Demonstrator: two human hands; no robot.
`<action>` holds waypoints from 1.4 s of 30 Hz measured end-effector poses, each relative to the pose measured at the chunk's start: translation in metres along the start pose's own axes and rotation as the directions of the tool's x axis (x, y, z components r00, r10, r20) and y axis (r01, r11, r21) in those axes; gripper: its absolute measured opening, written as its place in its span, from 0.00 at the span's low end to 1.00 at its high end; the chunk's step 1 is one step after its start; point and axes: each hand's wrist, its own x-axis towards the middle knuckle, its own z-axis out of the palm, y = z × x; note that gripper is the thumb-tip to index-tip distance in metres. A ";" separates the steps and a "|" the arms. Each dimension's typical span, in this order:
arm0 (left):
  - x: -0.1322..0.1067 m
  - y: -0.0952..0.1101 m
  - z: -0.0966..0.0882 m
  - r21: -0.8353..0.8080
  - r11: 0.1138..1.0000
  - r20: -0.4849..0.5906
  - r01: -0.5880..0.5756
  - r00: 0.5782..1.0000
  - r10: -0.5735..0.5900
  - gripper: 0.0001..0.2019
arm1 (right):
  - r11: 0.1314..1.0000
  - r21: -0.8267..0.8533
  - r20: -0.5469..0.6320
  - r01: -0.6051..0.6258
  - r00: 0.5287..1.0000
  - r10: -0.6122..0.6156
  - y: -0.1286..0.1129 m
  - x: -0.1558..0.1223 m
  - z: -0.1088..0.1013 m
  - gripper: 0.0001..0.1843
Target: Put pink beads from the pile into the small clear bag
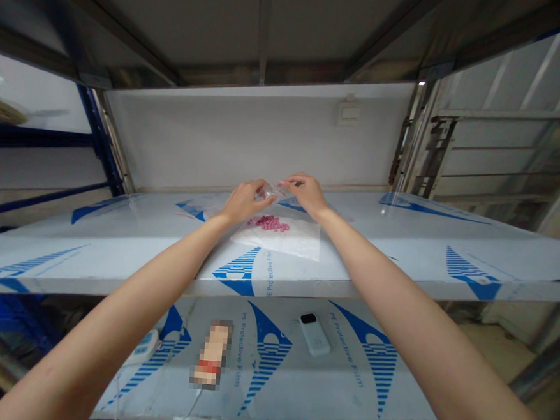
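Observation:
Near the back of the upper shelf, my left hand [246, 200] is closed on what looks like a small clear plastic bag [270, 191], thumb and fingers on either side of it. My right hand [307, 193] pinches the bag's other side between thumb and fingertips. Details of the bag are blurred, and I cannot make out whether anything is inside. Just below my hands, a pile of small pink beads [272, 223] lies on a white sheet [301, 240], between my two forearms.
The upper shelf [129, 231] wears blue-printed protective film. On the lower shelf [277, 389] lie a pale phone-like device [315, 334], a pixelated object [212, 352] with a cable, and a white device [146, 344]. A metal shelf underside [216, 26] hangs overhead; blue posts [98, 133] stand left.

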 end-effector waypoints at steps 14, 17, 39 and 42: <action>0.001 -0.004 -0.003 0.002 1.000 -0.022 0.011 1.000 -0.011 0.15 | 0.852 -0.520 0.457 0.064 0.863 0.214 -0.003 -0.019 0.005 0.05; 0.001 -0.004 -0.004 -0.004 1.000 -0.022 0.015 1.000 -0.015 0.16 | 0.869 -0.495 0.391 -0.001 0.893 0.224 -0.008 -0.016 0.000 0.05; 0.001 0.001 -0.007 0.017 1.000 0.017 0.013 1.000 -0.013 0.16 | 0.950 -0.311 0.230 0.021 0.972 0.054 0.006 -0.007 0.000 0.09; 0.001 0.000 -0.007 0.026 1.000 0.020 0.011 1.000 -0.012 0.15 | 0.907 -0.388 0.442 0.164 0.896 0.027 0.000 -0.015 0.005 0.08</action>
